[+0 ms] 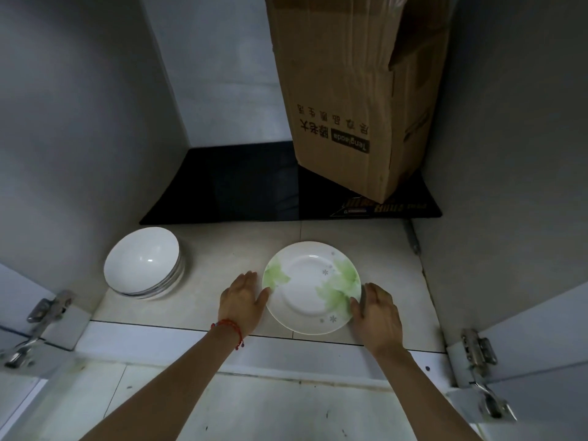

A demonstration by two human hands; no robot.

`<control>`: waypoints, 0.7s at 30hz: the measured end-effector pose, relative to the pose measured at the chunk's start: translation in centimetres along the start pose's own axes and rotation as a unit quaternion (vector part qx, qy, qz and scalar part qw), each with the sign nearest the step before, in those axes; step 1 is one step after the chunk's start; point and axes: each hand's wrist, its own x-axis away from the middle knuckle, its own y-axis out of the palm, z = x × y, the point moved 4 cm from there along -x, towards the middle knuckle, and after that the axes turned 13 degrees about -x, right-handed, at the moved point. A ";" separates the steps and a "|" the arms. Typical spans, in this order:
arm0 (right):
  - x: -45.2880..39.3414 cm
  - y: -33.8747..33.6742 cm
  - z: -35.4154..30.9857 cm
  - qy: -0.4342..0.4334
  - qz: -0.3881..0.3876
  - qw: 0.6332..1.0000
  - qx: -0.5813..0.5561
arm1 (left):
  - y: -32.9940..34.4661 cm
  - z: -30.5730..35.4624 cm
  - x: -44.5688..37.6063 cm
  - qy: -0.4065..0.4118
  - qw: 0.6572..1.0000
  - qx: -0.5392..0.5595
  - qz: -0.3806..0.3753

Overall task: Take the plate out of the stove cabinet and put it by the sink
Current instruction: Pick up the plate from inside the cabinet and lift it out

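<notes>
Plate (310,286) lies flat on cabinet floor (222,246), near the front edge, right of centre. Left hand (243,300) rests on the floor at the plate's left rim, thumb touching it; right hand (377,315) at the right rim, fingers touching the edge. Stack of bowls (144,264) sits well left of the plate, close to the left wall. Behind both, a flat panel (241,186) covers the rear floor. Cardboard box (356,90) stands tilted on the panel's right part, against the right wall. Door hinges (477,350) at the front corners, left and right.
</notes>
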 end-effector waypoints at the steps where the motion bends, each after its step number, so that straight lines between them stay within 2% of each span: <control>1: -0.1 0.2 0.1 0.000 0.000 1.000 0.000 | 0.3 -0.1 -0.1 -0.001 1.000 -0.004 -0.002; 8: -0.6 1.2 0.5 0.007 0.010 1.000 -0.007 | 2.2 -0.3 -0.5 -0.015 1.000 -0.014 -0.017; 21: 1.4 1.4 0.9 0.004 0.008 0.999 -0.033 | 2.6 0.1 2.4 -0.012 0.995 0.094 0.012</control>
